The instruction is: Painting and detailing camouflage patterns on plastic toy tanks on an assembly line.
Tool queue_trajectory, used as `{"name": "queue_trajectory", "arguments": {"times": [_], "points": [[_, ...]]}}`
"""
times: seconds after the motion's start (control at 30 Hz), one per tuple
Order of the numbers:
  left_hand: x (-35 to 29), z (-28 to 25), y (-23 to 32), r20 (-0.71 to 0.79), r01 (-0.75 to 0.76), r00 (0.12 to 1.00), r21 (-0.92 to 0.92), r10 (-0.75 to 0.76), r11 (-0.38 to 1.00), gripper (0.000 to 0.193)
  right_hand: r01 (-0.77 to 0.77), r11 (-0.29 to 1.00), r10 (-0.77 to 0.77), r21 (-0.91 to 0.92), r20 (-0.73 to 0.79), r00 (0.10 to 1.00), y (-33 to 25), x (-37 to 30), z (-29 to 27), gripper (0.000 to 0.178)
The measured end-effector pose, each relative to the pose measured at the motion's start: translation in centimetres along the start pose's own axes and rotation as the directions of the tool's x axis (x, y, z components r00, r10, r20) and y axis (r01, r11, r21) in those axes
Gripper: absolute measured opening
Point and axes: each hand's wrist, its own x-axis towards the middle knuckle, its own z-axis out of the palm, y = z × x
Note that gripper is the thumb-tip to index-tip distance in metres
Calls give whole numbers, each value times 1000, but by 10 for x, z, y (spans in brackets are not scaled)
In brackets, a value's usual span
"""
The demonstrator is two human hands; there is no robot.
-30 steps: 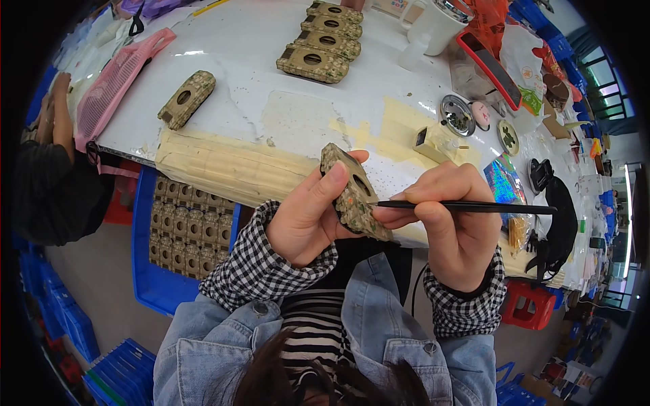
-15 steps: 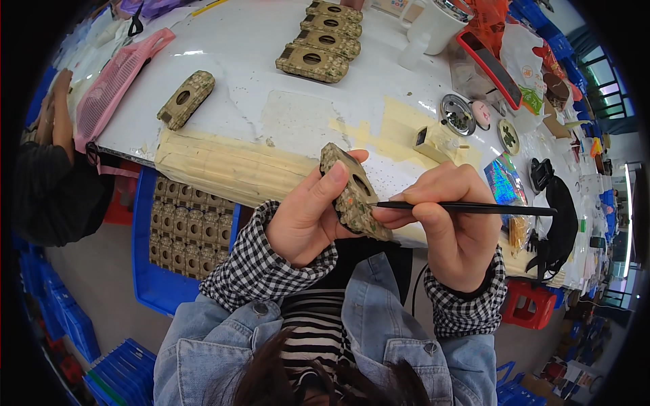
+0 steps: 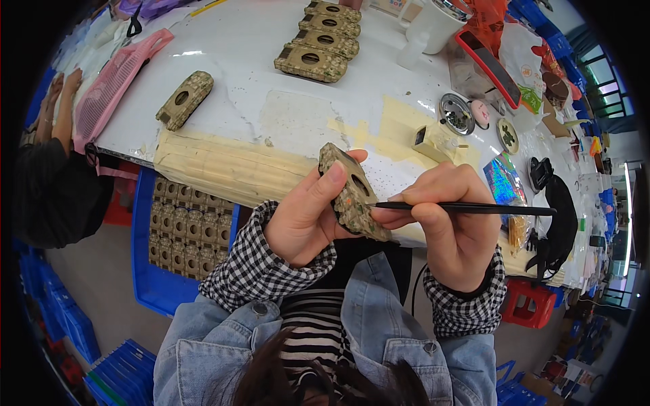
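Note:
My left hand (image 3: 301, 220) grips a camouflage-painted toy tank hull (image 3: 357, 203), tilted over the table edge, its thumb on the top face beside the round hole. Between the thumb and fingers of my right hand (image 3: 453, 223) is a slim black pointed tool (image 3: 487, 208), held like a pen. Its tip is at the hull's surface, close to a small orange spot. Whether it touches, I cannot tell. One like hull (image 3: 184, 100) lies alone on the table to the left. Several more hulls (image 3: 311, 62) stand in a row at the far middle.
A blue crate (image 3: 145, 271) below the table's left side holds several rows of hulls. Masking tape (image 3: 223, 166) covers the table's front edge. A small glass bottle (image 3: 433, 141), a phone (image 3: 489, 68), a white mug (image 3: 437, 27) and a pink basket (image 3: 118, 88) stand around. Another person (image 3: 51, 183) sits at left.
My hands, the hull and the black tool have hardly moved. At the far left, the other person's hands have shifted.

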Motion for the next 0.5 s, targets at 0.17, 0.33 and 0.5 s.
{"name": "queue_trajectory", "arguments": {"times": [0.17, 0.33, 0.5], "points": [[0, 0, 1, 0, 5, 1000, -3, -5, 1000, 54, 21, 1000, -20, -17, 19, 1000, 0, 1, -1, 7], [0, 0, 0, 3, 5, 1000, -21, -5, 1000, 55, 8, 999, -7, 51, -13, 1000, 1, 0, 1, 6], [1, -1, 0, 11, 4, 1000, -25, -3, 1000, 55, 4, 998, -3, 65, -12, 1000, 1, 0, 1, 6]]}}
